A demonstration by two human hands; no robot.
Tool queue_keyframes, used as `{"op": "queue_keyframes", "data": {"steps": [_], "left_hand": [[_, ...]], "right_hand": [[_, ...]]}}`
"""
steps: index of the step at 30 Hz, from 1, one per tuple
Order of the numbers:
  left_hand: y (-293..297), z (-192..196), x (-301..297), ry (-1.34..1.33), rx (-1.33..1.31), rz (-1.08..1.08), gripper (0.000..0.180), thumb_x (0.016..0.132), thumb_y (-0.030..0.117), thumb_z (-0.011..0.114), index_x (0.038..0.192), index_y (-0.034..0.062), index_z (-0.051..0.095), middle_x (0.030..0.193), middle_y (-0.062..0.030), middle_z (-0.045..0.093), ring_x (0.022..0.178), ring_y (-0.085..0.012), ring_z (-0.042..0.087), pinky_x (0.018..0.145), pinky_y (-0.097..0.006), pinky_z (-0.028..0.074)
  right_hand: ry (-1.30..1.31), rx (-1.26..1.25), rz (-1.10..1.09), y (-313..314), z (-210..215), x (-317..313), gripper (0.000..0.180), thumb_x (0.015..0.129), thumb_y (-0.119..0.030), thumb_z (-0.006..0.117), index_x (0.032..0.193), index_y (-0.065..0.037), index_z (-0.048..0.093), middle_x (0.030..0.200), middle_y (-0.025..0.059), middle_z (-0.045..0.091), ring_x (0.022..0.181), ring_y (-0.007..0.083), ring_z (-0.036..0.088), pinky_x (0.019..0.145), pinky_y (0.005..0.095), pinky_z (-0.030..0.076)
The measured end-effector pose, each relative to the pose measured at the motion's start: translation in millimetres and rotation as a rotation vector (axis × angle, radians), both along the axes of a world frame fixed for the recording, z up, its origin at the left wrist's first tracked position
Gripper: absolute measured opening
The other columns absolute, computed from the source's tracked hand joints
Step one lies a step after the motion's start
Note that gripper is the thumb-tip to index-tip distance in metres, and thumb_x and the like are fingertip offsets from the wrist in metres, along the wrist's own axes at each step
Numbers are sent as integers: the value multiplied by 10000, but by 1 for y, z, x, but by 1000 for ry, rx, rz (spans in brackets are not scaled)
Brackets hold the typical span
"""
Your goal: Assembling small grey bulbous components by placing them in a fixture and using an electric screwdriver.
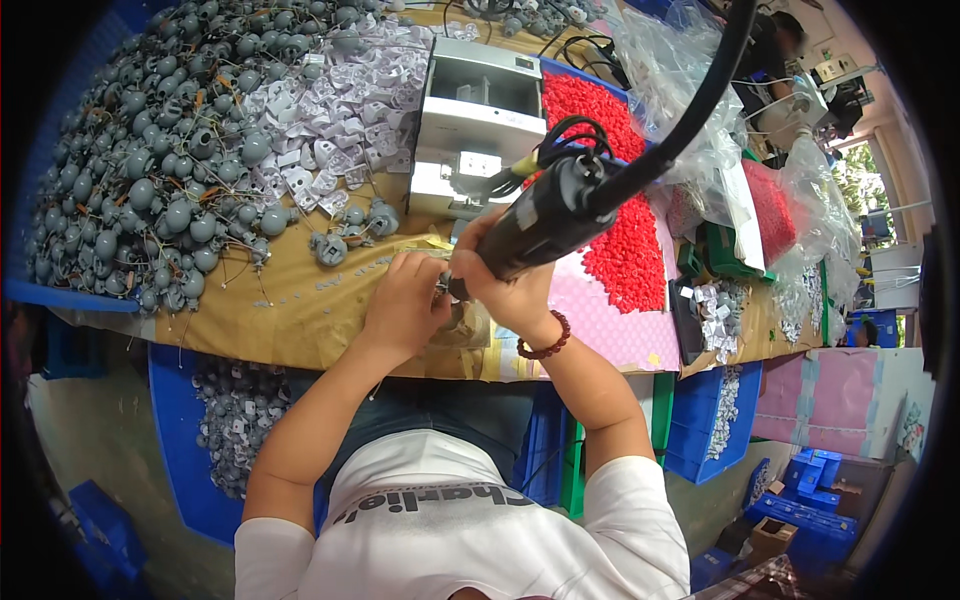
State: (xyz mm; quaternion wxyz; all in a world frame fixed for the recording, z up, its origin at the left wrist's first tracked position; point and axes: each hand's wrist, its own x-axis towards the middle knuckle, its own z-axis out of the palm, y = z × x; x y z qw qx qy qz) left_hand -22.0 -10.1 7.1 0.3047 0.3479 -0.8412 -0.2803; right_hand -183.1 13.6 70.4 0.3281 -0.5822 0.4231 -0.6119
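My right hand [515, 295] is wrapped round a thick black power screwdriver [545, 215], tilted, with a heavy black cable running to the upper right. Close beside it, my left hand [400, 305] has its fingers closed at the tool's lower end. They pinch a small grey part [443, 284], mostly hidden by the fingers. Both hands are just above the brown-covered table [270, 320]. A few grey round parts with thin wires [345, 235] lie on the table beyond my left hand.
A large heap of grey ball-shaped parts [150, 160] fills the left, with white plastic pieces [340, 110] beside it. A grey-white machine [475, 130] stands ahead. Red small parts [625, 250] spread to the right. Blue bins [180, 440] sit below the table edge.
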Motion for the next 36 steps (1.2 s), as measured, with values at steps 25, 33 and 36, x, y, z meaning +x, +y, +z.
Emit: {"op": "queue_keyframes", "data": {"steps": [25, 33, 36], "left_hand": [[10, -2, 5, 32, -27, -25, 428, 776, 45, 787, 1162, 23, 604, 1142, -190, 653, 1114, -398, 611, 954, -467, 495], [13, 3, 17, 93, 22, -50, 389, 793, 60, 794, 1140, 27, 621, 1115, -170, 667, 1081, -373, 624, 933, -453, 499], [23, 19, 50, 68, 132, -140, 358, 804, 83, 796, 1129, 47, 650, 1086, -146, 682, 1053, -341, 633, 918, -431, 501]], "right_hand": [[113, 325, -293, 4, -73, -4, 123, 993, -87, 648, 1058, 16, 641, 794, 114, 695, 699, 161, 679, 636, 310, 524], [-144, 374, -39, 4, -63, -13, 201, 1032, -82, 584, 1211, 10, 583, 941, 91, 713, 864, 134, 696, 751, 266, 556], [-121, 351, -26, 17, -58, -42, 204, 1061, -77, 526, 1232, 14, 590, 956, 85, 706, 862, 125, 679, 793, 275, 562]]}}
